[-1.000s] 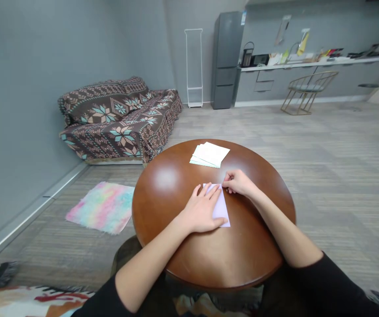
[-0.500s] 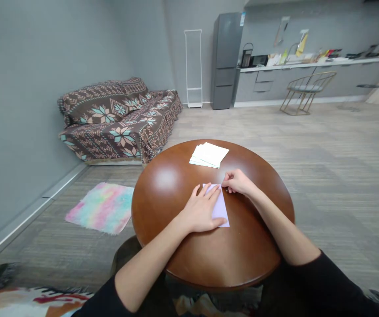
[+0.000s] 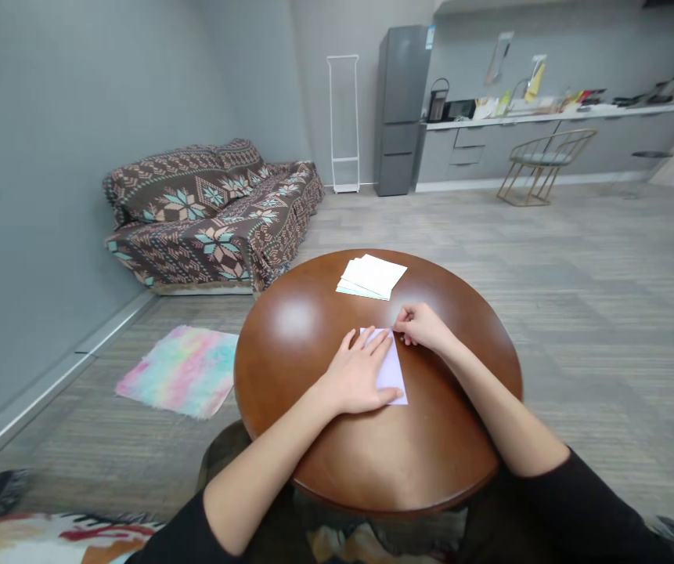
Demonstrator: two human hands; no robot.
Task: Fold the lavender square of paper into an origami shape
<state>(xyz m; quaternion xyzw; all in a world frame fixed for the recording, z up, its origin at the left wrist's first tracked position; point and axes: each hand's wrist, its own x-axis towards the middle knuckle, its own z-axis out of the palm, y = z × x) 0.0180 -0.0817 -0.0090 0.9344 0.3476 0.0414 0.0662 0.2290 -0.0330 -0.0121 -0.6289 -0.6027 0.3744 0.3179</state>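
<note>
A lilac sheet of paper (image 3: 392, 374), long and narrow in outline, lies flat on the round brown table. Spread across it, my left hand (image 3: 361, 371) presses down with fingers apart and hides most of its left part. At the paper's far right corner, my right hand (image 3: 422, 325) is closed in a pinch, thumb and forefinger together on the edge. The other fingers of that hand are curled in. Farther back on the tabletop rests a small fanned stack of white paper sheets (image 3: 373, 276).
The round wooden table (image 3: 290, 376) reflects light on its glossy top. Beyond it stand a sofa (image 3: 219, 211) under a patterned cover, a grey fridge (image 3: 402, 110) and a metal-framed chair (image 3: 542, 164) by the kitchen counter (image 3: 489, 121). A pastel fluffy rug (image 3: 181, 368) lies left.
Almost nothing differs. My right hand's pinch has shifted very slightly at the paper's corner, while my left hand stays flat in the same place.
</note>
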